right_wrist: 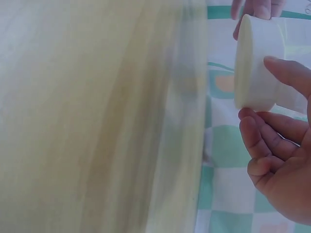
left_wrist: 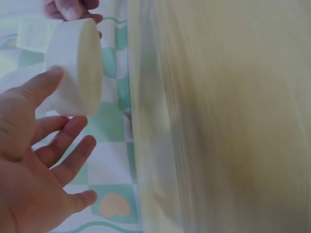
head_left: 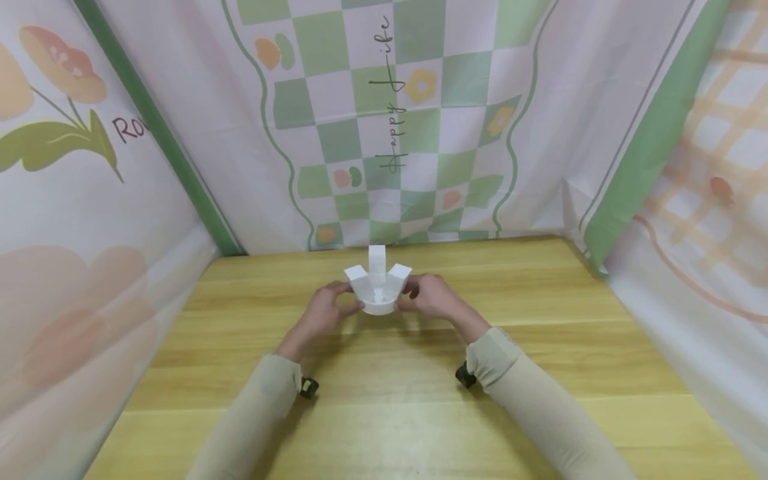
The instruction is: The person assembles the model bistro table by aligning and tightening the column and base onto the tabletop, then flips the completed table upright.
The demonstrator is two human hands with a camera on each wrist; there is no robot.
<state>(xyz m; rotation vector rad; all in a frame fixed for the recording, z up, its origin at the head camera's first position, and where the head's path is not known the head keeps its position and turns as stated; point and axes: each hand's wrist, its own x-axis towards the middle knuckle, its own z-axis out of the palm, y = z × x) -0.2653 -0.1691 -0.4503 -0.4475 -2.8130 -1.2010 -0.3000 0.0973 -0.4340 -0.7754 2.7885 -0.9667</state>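
Observation:
A white holder-like object (head_left: 379,308) has a round, drum-shaped base with three square-ended prongs spreading upward from it. Both hands hold it between them near the far side of the table. My left hand (head_left: 324,308) grips the base from the left, thumb on its side wall; in the left wrist view the other fingers (left_wrist: 73,162) are spread below the rim. From the right, my right hand (head_left: 437,297) pinches the same base between thumb and fingers (right_wrist: 255,133). The base's flat underside shows in both wrist views, raised off the wood.
A wooden table (head_left: 384,413) spreads below both arms. Behind it hangs a checkered green-and-white curtain (head_left: 384,133); printed cloth walls stand at the left (head_left: 72,220) and right (head_left: 708,220). Small black devices (head_left: 309,387) sit at both wrists.

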